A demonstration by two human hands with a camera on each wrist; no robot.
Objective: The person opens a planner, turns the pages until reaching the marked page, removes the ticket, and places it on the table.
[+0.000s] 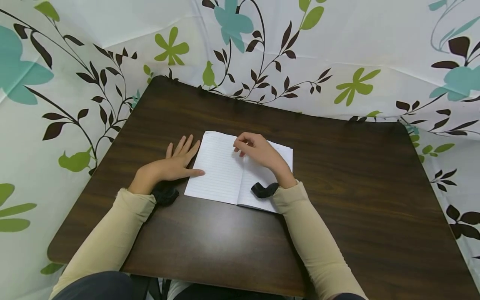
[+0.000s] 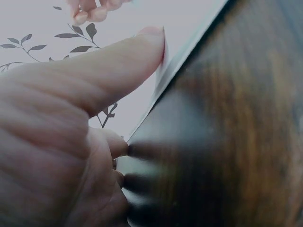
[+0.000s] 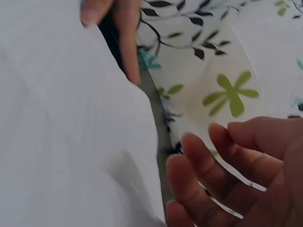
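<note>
An open lined notebook (image 1: 215, 171) lies on the dark wooden table with its pages spread and blank apart from the lines. My left hand (image 1: 168, 167) rests at the notebook's left side, fingers spread on the table. Its thumb (image 2: 125, 64) reaches over the page's edge in the left wrist view. Above the middle of the notebook is my right hand (image 1: 260, 153), its fingers loosely bent. In the right wrist view, nothing shows between the thumb and fingertips (image 3: 194, 144), which stay apart from the white page (image 3: 71, 118).
The brown wooden table (image 1: 360, 179) extends around the notebook on all sides. A white curtain (image 1: 352, 46) with leaves, flowers and birds hangs behind and beside it. Black bands (image 1: 264, 190) sit at both wrists, the right one above the page.
</note>
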